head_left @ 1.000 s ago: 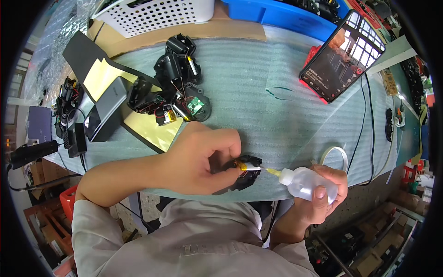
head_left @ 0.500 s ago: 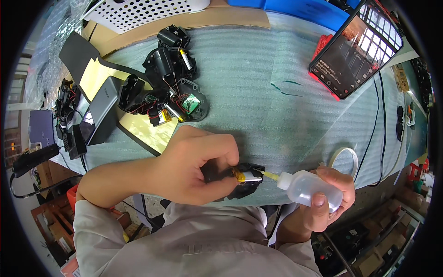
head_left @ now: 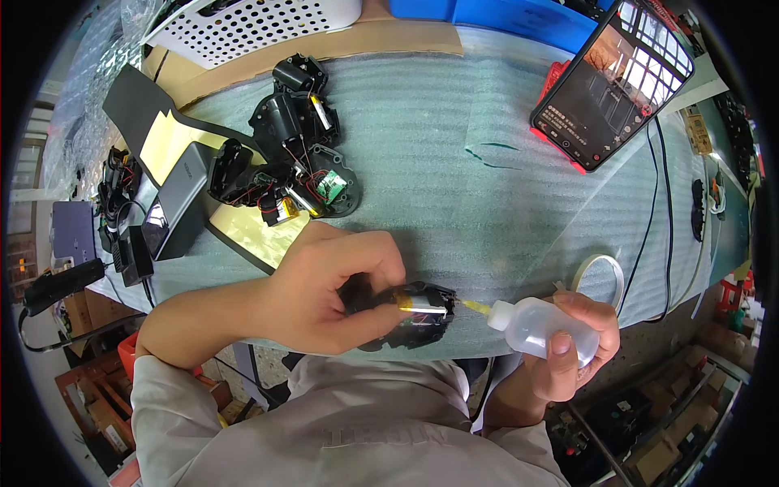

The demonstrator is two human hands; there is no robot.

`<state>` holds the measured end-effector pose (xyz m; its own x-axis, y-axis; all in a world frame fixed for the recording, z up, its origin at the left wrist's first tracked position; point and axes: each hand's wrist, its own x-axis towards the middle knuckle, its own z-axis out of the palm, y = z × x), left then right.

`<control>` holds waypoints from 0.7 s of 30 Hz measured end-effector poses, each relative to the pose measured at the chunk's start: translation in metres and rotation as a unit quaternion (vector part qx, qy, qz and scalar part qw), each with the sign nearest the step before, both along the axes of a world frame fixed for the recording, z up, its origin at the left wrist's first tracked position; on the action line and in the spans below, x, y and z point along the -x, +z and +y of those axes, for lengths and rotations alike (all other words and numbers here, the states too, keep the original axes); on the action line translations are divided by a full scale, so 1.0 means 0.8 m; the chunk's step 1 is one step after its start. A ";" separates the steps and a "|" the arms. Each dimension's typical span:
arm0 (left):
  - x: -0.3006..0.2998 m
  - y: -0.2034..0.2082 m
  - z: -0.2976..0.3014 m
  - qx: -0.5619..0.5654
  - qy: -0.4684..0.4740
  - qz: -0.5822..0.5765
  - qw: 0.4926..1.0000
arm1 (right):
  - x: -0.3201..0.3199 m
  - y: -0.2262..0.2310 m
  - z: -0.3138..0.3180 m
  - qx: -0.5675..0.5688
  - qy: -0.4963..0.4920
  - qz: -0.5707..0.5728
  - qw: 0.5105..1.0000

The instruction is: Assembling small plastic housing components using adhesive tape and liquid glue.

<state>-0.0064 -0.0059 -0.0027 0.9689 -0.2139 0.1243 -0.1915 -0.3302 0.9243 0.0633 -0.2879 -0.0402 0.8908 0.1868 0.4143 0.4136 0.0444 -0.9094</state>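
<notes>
At the near edge of the table, my left hand (head_left: 337, 284) is closed around an open black plastic housing (head_left: 434, 329). A silver battery with yellow tape (head_left: 426, 305) shows in the housing beside my fingertips; my fingers hide its left part. My right hand (head_left: 568, 345) grips a translucent squeeze bottle (head_left: 535, 326), tilted sideways. Its thin yellowish nozzle (head_left: 474, 306) points left at the housing's right end; whether the tip touches it, I cannot tell. Farther back lie more opened black housings (head_left: 284, 122) with wires, batteries and a green circuit board (head_left: 331, 186).
A phone (head_left: 617, 85) leans on a red stand at the far right. A tape roll (head_left: 600, 280) lies beyond my right hand. A grey box (head_left: 180, 199) stands at left. A white perforated basket (head_left: 251, 31) and a blue bin (head_left: 519, 18) line the back.
My left hand has turned the housing and drawn it slightly left, so more of its inside shows. The squeeze bottle stays almost in place. The whole view has shifted slightly.
</notes>
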 end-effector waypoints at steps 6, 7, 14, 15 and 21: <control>0.000 -0.002 0.000 -0.002 -0.001 -0.003 1.000 | 0.008 0.016 0.012 -0.027 -0.033 0.086 0.995; -0.001 -0.002 0.001 -0.005 -0.003 -0.005 1.000 | 0.008 0.016 0.011 -0.025 -0.034 0.083 0.996; 0.000 0.000 0.001 -0.008 0.005 -0.013 1.000 | 0.005 0.013 0.005 -0.062 -0.012 0.083 0.995; 0.001 -0.002 0.001 -0.009 0.004 -0.016 1.000 | 0.006 0.014 0.007 -0.085 -0.009 0.093 0.992; -0.001 -0.004 0.003 -0.011 -0.003 -0.018 1.000 | -0.005 0.005 0.005 -0.053 0.107 -0.025 0.993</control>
<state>-0.0056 -0.0035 -0.0062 0.9625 -0.2224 0.1554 -0.2273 -0.3484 0.9094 0.0671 -0.2841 -0.0363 0.8135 0.3216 0.4847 0.4291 0.2308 -0.8733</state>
